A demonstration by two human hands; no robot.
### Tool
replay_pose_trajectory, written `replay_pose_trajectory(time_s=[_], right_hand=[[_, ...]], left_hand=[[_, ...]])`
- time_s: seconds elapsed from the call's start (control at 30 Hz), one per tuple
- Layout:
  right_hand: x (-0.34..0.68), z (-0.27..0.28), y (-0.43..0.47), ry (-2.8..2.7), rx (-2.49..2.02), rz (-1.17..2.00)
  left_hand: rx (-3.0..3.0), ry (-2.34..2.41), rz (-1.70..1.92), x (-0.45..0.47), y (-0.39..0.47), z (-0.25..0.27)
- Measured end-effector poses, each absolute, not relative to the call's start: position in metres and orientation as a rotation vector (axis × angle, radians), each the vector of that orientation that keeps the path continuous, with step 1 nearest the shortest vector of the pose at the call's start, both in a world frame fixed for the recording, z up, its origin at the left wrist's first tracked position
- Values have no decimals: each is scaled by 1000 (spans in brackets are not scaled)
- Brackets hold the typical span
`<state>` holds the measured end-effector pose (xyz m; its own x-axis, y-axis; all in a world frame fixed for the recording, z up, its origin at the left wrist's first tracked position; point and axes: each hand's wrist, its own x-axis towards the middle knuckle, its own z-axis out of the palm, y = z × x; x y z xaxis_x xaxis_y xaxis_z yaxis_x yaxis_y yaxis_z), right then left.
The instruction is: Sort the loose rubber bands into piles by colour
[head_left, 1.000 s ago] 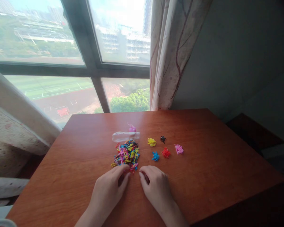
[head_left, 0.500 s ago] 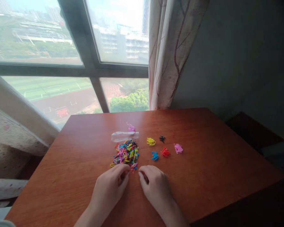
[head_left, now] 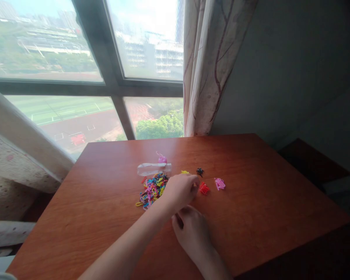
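Note:
My left hand [head_left: 183,189] reaches across to the right, above my right hand, with its fingers curled together beside a small heap of red elastic bands [head_left: 204,188]. Whatever its fingertips may hold is hidden. My right hand [head_left: 191,225] rests on the table, thumb and fingers curled in; its contents cannot be made out. Left of the hands lies a mixed pile of colourful elastic bands [head_left: 152,190], partly covered by my left hand. Behind that hand, part of a yellow heap [head_left: 185,172] shows. The blue heap is out of sight.
Black bands [head_left: 200,171] and pink bands [head_left: 219,184] form separate small heaps on the wooden table [head_left: 265,194]. A clear plastic bottle-shaped container [head_left: 151,168] lies behind the mixed pile, with a pink round item [head_left: 162,159] beyond it. A window and curtains border the table's far side.
My left hand has moved from the front of the mixed pile rightward and forward to the red heap, covering the blue heap. My right hand has stayed nearly in place.

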<state>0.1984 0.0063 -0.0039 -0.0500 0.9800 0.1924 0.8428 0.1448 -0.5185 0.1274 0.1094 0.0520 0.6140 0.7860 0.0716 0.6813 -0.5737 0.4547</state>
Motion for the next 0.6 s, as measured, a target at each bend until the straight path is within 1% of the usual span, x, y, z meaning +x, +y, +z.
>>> replay_pose_trajectory(time_s=[0.17, 0.3, 0.47, 0.6], right_hand=[[199, -9, 5, -1928, -1736, 367], [199, -12, 5, -1927, -1718, 351], [199, -9, 6, -1918, -1716, 331], [198, -4, 6, -1898, -1664, 381]], left_hand=[[2480, 1166, 270, 144, 116, 46], [2476, 1197, 261, 137, 113, 47], [2455, 1221, 303, 101, 95, 53], [2406, 1314, 332, 58, 72, 55]])
